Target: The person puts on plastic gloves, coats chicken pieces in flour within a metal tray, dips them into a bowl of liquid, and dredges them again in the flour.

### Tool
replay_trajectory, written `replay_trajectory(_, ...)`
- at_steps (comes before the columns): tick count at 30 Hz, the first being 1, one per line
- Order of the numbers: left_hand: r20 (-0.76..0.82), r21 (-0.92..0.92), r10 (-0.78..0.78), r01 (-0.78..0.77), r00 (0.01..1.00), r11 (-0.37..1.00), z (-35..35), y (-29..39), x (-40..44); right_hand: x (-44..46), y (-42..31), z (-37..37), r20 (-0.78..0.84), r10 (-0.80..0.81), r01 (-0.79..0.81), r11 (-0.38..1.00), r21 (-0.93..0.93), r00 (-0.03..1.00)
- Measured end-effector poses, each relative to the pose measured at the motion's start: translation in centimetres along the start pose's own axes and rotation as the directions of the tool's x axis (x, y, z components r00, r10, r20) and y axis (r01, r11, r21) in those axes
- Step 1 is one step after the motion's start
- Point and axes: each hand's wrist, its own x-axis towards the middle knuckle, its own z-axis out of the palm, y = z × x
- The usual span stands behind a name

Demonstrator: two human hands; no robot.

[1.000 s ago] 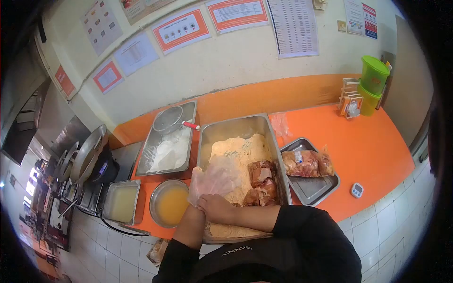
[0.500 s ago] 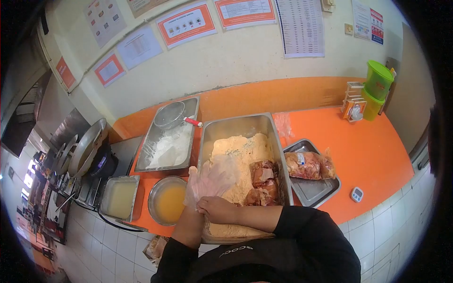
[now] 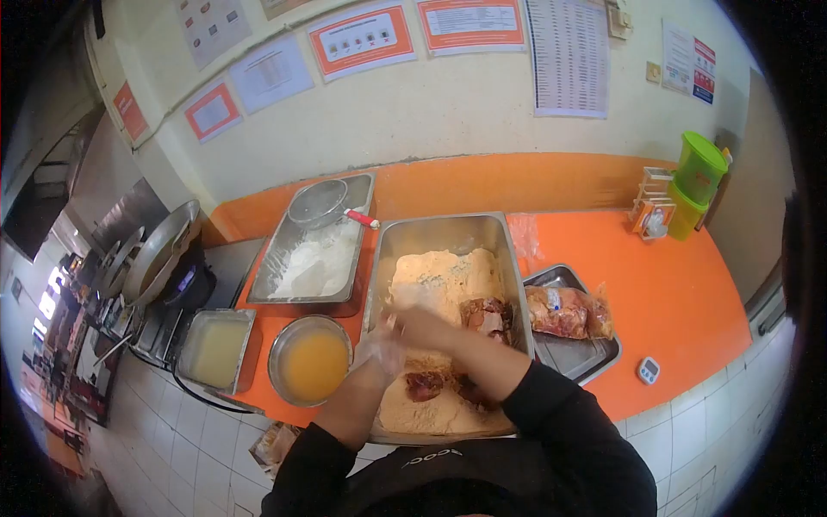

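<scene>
My left hand (image 3: 388,349) wears a clear plastic glove, and its fingers are smeared by motion and partly covered by my other hand. My right hand (image 3: 422,329) crosses over it with bent fingers pinching the plastic glove (image 3: 394,355). Both hands are above a deep steel pan (image 3: 448,226) of pale orange breading flour (image 3: 444,274). Inside the pan, dark reddish raw meat pieces (image 3: 424,387) lie on the flour near my right forearm. More raw meat (image 3: 487,315) sits by the pan's right wall.
Left of the pan are a bowl of yellow liquid (image 3: 314,362), a square container of pale liquid (image 3: 214,351), and a tray of white flour (image 3: 314,263) with a sieve (image 3: 319,202). To the right, bagged meat (image 3: 568,312) rests on a metal tray (image 3: 594,358) near a timer (image 3: 648,370).
My right hand has moved from the glove's cuff up along my left hand. My left hand has shifted right and turned. More meat now shows below my forearm. The camera view has shifted slightly.
</scene>
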Motion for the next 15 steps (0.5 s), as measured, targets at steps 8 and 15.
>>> replay_trajectory(8,-0.251,0.460,0.079,0.047,0.965,0.887,0.5,-0.9,0.0,3.1,10.3,5.7,-0.232,0.026,-0.179,0.719,-0.671,0.972)
replay_trajectory(15,-0.421,0.151,-0.108,0.187,0.901,0.971,0.9,0.1,-0.5,2.4,8.7,-5.0,-0.687,-0.083,-0.110,0.966,-0.233,0.722)
